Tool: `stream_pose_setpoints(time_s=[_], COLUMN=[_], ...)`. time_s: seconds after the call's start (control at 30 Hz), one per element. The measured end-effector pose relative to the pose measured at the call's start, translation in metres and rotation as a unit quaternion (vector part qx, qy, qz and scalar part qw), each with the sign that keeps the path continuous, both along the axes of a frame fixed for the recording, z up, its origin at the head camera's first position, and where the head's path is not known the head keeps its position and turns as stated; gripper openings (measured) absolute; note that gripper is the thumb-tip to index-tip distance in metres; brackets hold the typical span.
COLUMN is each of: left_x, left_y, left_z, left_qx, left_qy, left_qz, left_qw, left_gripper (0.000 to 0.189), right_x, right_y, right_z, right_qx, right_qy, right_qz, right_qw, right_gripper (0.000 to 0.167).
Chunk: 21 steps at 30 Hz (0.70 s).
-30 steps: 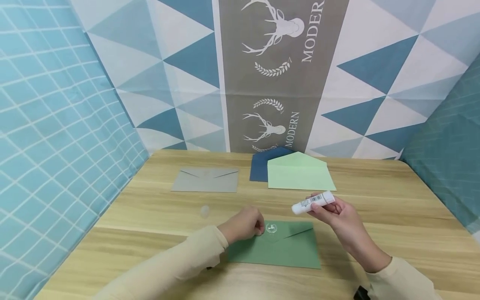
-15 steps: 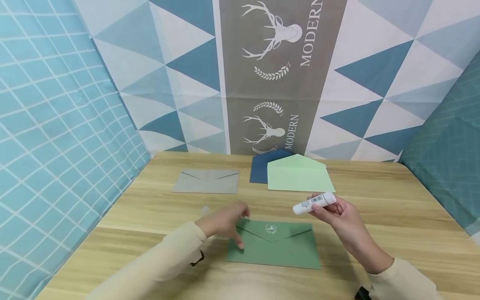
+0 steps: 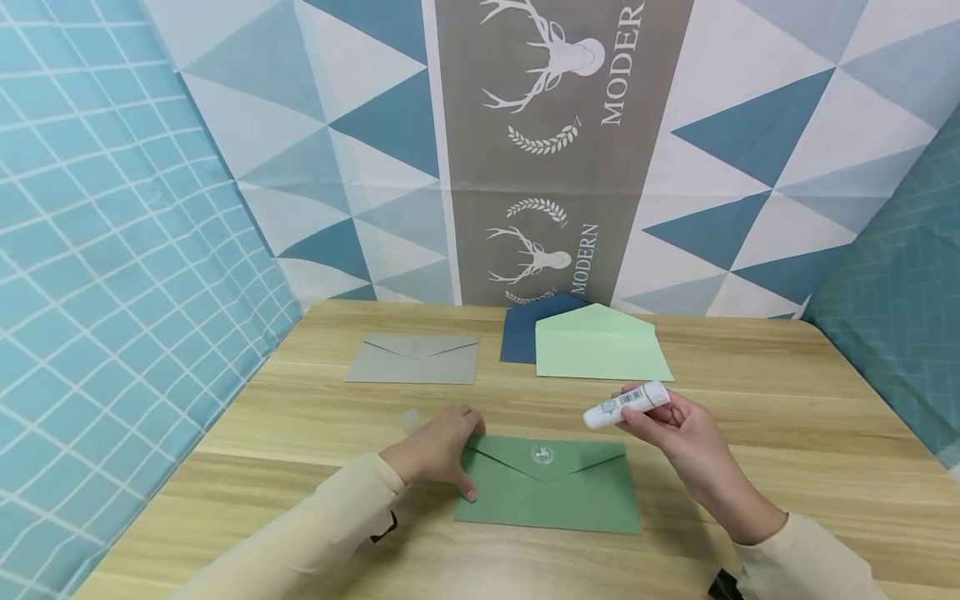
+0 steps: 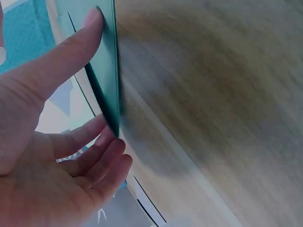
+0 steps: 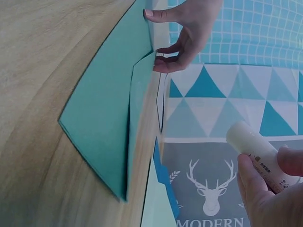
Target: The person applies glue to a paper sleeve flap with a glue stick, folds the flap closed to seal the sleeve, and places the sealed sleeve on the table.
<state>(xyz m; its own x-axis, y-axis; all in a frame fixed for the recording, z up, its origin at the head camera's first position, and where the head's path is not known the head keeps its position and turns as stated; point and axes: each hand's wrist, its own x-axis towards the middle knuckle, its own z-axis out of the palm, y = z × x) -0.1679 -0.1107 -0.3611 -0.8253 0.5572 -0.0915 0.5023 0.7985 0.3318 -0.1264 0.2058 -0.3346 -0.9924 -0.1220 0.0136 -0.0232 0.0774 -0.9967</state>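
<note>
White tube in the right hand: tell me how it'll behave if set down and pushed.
Laid on its side, the white tube would probably roll, since its body is round. Stood on end, it could tip easily, being long and narrow. It is likely stiff, showing no dent where the right hand grips it.

Your head view was bright; your left wrist view was dimmer, with soft, blurry shadows on the tabletop (image 4: 222, 85) beside your left hand (image 4: 47, 161).

The head view looks forward-down over the dark-green envelope (image 3: 551, 500). Wrist views (nearer, tipped sideways) face it from either side, sharing the left hand (image 3: 438, 450).
</note>
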Motion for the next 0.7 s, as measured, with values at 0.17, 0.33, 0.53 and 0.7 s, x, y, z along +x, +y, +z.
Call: stream_pose_setpoints(time_s=[0.17, 0.33, 0.53, 0.7], left_x=[-0.002, -0.007, -0.017, -0.021], left_y=[0.003, 0.005, -0.001, -0.003], left_z=[0.001, 0.005, 0.007, 0.007], left_qx=[-0.013, 0.018, 0.110, 0.191], left_qy=[-0.004, -0.067, -0.196, -0.269], left_qz=[0.006, 0.001, 0.061, 0.143], left_qw=[0.9999, 0.9976, 0.9724, 0.9331], left_gripper=[0.079, 0.068, 0.043, 0.040], right_x=[0.000, 0.000, 0.000, 0.000], right_y=[0.002, 0.005, 0.007, 0.011], right_z=[-0.001, -0.002, -0.003, -0.003], right_qx=[-0.008, -0.018, -0.035, -0.036], right_qy=[0.001, 0.002, -0.002, -0.007], right_qz=[0.003, 0.005, 0.009, 0.008], right_qw=[1.0000, 0.9998, 0.9993, 0.9993], right_gripper=[0.056, 0.057, 0.046, 0.047])
